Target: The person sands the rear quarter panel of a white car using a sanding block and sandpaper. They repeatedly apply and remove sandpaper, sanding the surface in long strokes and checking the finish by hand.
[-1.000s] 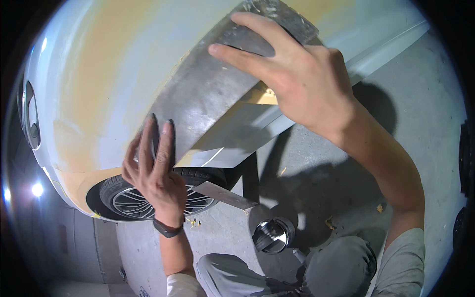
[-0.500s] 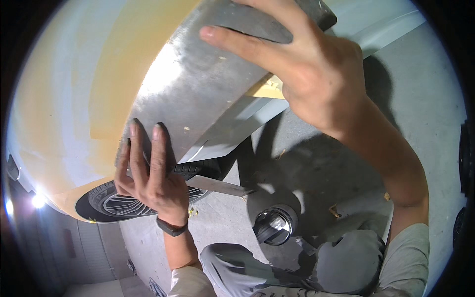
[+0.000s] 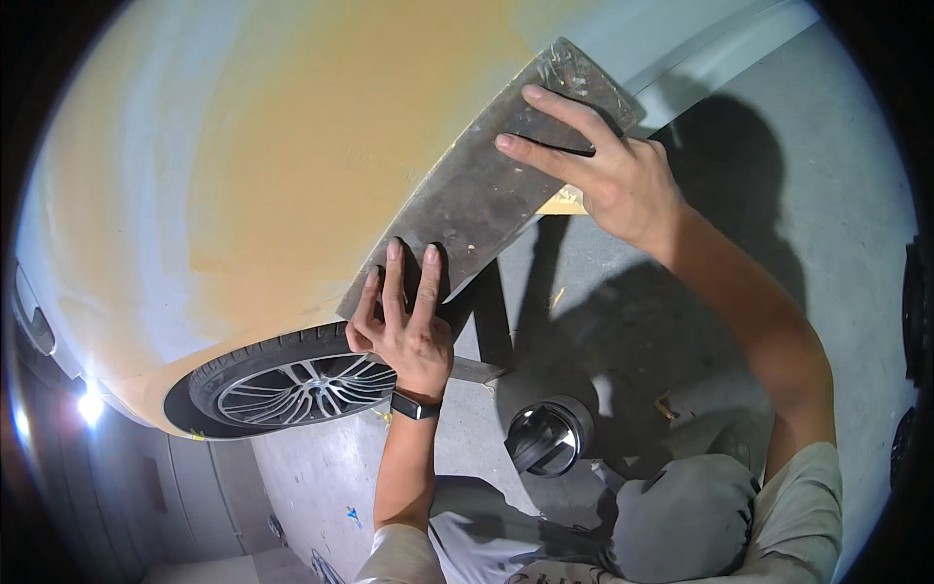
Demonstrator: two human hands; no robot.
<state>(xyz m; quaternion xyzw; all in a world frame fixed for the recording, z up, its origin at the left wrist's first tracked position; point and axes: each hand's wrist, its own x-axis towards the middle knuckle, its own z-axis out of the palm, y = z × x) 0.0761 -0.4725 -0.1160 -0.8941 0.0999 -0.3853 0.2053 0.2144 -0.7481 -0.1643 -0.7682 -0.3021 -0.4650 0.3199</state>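
Note:
A long, flat metal putty spreader [image 3: 477, 185] lies slantwise in both hands, its long edge against the car's body panel [image 3: 272, 165]. The panel carries a broad coat of yellow filler that fades into pale grey paint. At the spreader's lower end, beside the wheel arch, my left hand [image 3: 404, 326] holds it with fingers laid on its face. Near the upper end my right hand [image 3: 613, 175] grips it, two fingers spread over the metal. Both thumbs are hidden. Yellow filler [image 3: 562, 202] shows past the spreader's edge below my right hand.
Beneath my left hand sits the car's spoked wheel [image 3: 311, 389]. An open round tin [image 3: 555, 435] stands on the grey floor, with a flat metal strip [image 3: 474, 371] close by. My knee [image 3: 686, 516] is bent at the bottom. A bright lamp [image 3: 90, 407] shines at far left.
The spreader has tilted and moved away from me, so its bright face now looks dark and narrower. My left hand has shifted right and my right hand lower. More of the wheel shows.

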